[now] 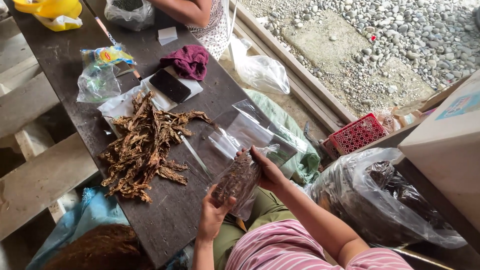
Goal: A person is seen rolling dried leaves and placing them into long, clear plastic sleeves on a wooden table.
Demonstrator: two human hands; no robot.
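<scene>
Here, left hand (212, 214) and right hand (269, 172), fingers closed around crinkly clear bag (239, 181) of brown shreds.

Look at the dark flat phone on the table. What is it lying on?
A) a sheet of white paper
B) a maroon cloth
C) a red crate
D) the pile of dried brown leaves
A: the phone lies flat on the white paper, with the maroon cloth just beyond it and the dried brown leaves heaped nearer the person, while the red crate sits off the table on the ground.
</scene>
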